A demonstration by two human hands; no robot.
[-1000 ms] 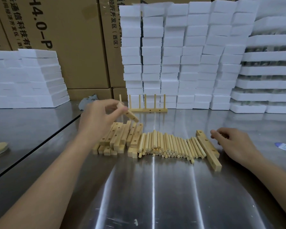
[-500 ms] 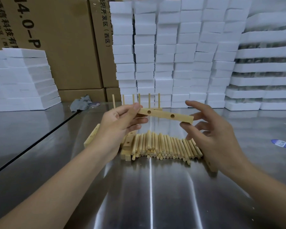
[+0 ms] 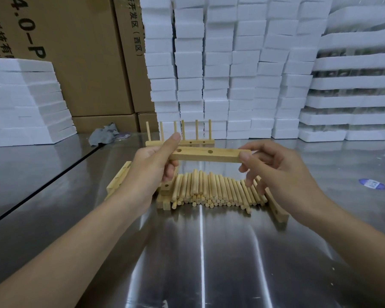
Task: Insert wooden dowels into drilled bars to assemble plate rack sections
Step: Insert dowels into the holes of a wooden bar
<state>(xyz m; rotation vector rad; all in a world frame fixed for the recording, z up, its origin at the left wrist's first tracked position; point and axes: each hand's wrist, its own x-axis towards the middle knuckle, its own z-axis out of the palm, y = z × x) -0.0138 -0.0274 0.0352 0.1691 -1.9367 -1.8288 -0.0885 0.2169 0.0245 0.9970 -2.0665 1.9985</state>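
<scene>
My right hand has closed in since the last frame and now pinches the free end of the drilled bar between thumb and forefinger. My left hand grips the other end, and the bar is level above the dowel pile on the worktop. I judge the bar is being readied; next, one hand must let go to fetch a dowel for a hole

A single wide-angle view looks out from the person's head, facing forward and tilted down over the steel desk. It sits close above both forearms. The left hand, right hand and drilled bar fall near mid-frame, and the far white foam stacks and cardboard boxes fill the top.
</scene>
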